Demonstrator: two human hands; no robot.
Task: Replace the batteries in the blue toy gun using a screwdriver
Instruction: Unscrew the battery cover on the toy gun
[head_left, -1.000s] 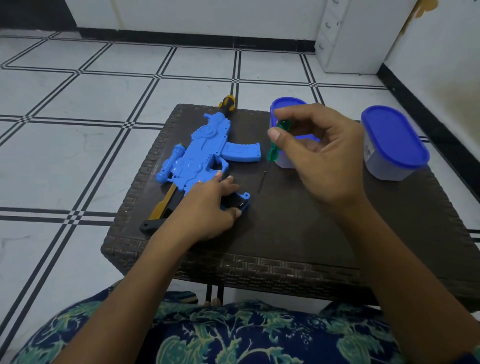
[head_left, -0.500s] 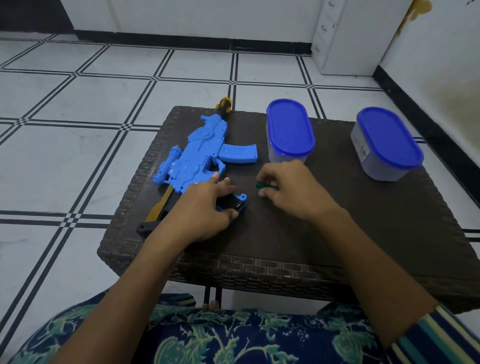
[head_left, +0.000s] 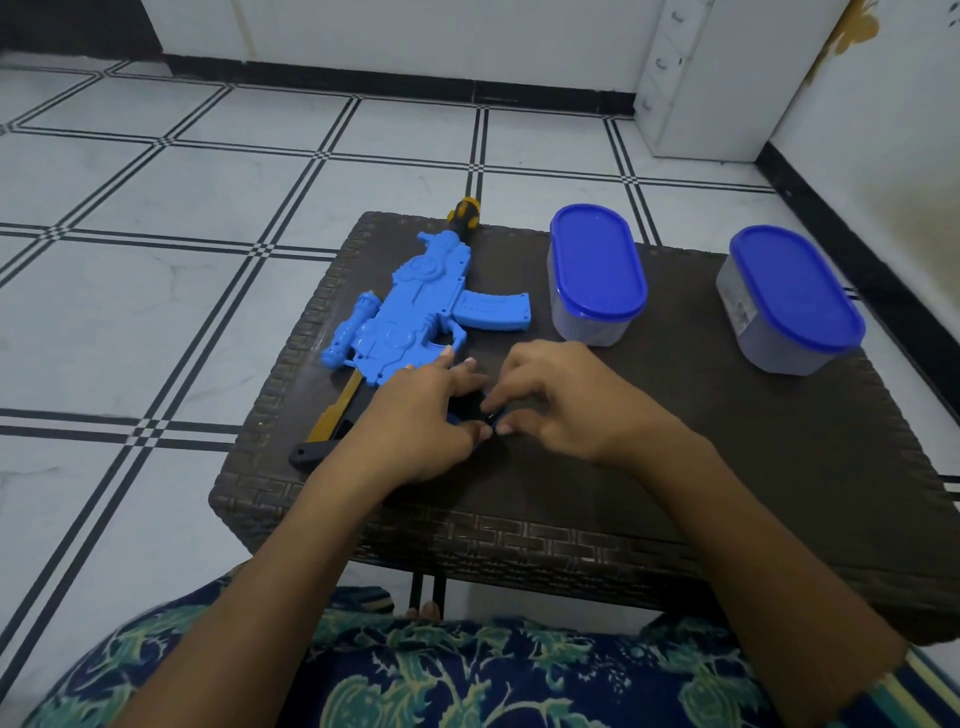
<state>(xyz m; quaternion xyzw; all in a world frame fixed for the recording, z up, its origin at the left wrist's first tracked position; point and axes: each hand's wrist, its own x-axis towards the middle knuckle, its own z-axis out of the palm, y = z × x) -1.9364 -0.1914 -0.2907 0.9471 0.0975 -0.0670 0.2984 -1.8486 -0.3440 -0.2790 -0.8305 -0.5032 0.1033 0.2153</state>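
1. Blue toy gun (head_left: 415, 317) flat on the dark woven worktop (head_left: 649, 467), toward its left side, black-and-yellow muzzle (head_left: 464, 213) at the far edge, yellow-and-black stock (head_left: 332, 431) toward the near-left corner.
2. Magazine (head_left: 493, 310) sticking out to the right of the gun body, scope (head_left: 348, 335) along the gun's left side.
3. Left hand (head_left: 421, 426) palm down over the gun's grip, fingers spread and pressing on it, fingertips just short of the trigger guard.
4. Right hand (head_left: 561, 405) just right of the grip, fingers curled inward, forefinger and thumb tips touching a small dark-and-blue part at the grip's end, right beside the left hand's fingertips.
5. Cannot tell whether the right hand actually pinches anything; the spot between both hands too dark and covered.
6. Screwdriver hidden or out of sight; no part of it clear.
7. Two clear oval containers with blue lids to the right of the gun: near container (head_left: 596, 273) just beyond the magazine, far container (head_left: 789, 299) well apart toward the worktop's right edge.
8. White tiled floor (head_left: 156, 260) with black lines to the left of the gun and beyond it.
9. Floral-print lap (head_left: 467, 675) below the worktop's near edge.
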